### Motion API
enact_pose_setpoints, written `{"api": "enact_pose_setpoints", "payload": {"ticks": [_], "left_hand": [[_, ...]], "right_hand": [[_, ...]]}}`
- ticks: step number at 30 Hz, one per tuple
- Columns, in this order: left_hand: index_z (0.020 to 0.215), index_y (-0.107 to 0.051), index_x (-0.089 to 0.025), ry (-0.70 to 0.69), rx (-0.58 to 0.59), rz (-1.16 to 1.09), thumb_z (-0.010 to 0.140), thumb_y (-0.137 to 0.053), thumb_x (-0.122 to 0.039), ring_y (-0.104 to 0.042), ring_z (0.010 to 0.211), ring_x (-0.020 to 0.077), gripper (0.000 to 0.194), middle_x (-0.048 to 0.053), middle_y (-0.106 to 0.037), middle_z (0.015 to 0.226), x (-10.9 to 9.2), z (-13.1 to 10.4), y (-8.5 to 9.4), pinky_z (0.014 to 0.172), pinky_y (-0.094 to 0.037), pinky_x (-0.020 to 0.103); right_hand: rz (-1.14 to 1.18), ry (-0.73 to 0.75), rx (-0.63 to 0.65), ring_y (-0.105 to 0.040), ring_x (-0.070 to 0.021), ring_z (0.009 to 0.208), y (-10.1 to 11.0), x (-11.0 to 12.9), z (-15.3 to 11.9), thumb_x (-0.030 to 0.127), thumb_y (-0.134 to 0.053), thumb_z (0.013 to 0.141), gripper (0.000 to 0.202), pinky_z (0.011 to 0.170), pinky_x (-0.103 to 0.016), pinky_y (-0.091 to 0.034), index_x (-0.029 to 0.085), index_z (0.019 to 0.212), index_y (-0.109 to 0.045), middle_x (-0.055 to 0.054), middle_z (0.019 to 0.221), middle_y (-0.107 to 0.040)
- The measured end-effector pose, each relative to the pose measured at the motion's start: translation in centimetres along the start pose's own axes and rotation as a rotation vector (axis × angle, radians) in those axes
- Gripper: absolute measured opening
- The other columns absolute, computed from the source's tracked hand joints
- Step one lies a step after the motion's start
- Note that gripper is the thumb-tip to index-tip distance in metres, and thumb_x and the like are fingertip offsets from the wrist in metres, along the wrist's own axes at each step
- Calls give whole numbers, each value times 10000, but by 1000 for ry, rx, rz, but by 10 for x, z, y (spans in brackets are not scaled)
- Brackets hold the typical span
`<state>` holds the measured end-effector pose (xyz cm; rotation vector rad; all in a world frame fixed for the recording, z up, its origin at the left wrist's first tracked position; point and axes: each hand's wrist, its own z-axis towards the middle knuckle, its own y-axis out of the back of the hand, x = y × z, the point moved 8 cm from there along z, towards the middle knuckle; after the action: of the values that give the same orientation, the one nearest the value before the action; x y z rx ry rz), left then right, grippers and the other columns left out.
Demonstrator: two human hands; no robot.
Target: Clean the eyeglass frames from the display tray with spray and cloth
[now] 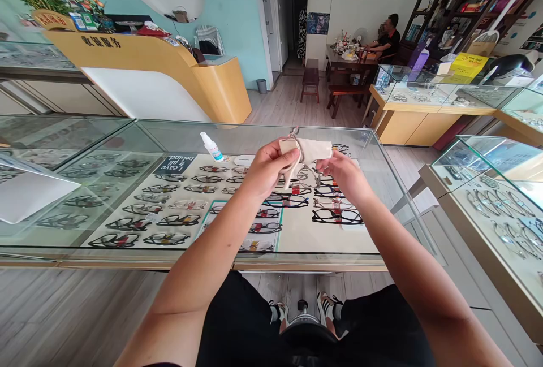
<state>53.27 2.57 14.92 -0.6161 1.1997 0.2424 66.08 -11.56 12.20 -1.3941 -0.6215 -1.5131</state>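
Note:
Above the glass display counter, my left hand [269, 168] is closed on a beige cleaning cloth [317, 149], thumb pressed on it. The cloth is folded around a pair of thin-rimmed eyeglasses [296, 130], whose parts show above and below it. At the other side, my right hand [344, 173] is closed with its fingertips pinching the eyeglasses close to the cloth's right end; exactly which part they grip is hidden. A white spray bottle [212, 147] with a blue label stands on the counter, left of my hands.
Under the counter's glass [297, 237] lie rows of eyeglasses. A white laptop-like panel [34, 189] stands at the left. Other display cases [479, 203] are on the right. Farther back are a yellow reception desk [220, 87], benches [310, 77] and a seated person [389, 38].

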Motion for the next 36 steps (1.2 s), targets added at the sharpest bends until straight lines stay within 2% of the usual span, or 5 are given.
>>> {"api": "enact_pose_setpoints", "payload": {"ticks": [3,7,15,22,36], "left_hand": [[1015,-818,-198,-2,-10,-8,665,-1111,-514,-722,727,167,555,33,-795,887,-3,3,8,657,-595,297],[1041,-818,-195,13,-1,-9,659,-1118,-486,-733,731,169,566,29,-795,884,1,4,9,666,-609,295],[978,-826,-186,-39,-138,35,594,-1136,-504,-732,760,166,587,27,-816,897,0,7,19,694,-601,281],[976,-818,-195,-89,-178,19,606,-1128,-482,-762,838,186,561,32,-827,933,-8,12,31,797,-617,304],[936,-851,-201,-74,-143,-8,580,-1150,-484,-748,781,156,544,26,-832,895,-3,11,29,744,-616,255]], "right_hand": [[158,-11,-6,-572,-250,846,4,8,1,445,-681,889,240,819,-397,-494,280,765,-559,-35,847,-525],[178,-34,14,-472,-243,771,1,8,0,449,-652,883,270,825,-426,-531,282,732,-501,-30,829,-419],[221,-43,61,-462,-247,776,-5,9,-1,474,-683,902,308,778,-418,-477,284,759,-488,-33,822,-408],[216,-97,125,-380,-255,761,-5,12,-3,721,-633,981,529,780,-445,-447,310,777,-371,-13,791,-355],[462,-134,219,-240,-188,709,-21,20,-7,551,-813,881,603,657,-345,-330,267,741,-299,24,756,-264]]}}
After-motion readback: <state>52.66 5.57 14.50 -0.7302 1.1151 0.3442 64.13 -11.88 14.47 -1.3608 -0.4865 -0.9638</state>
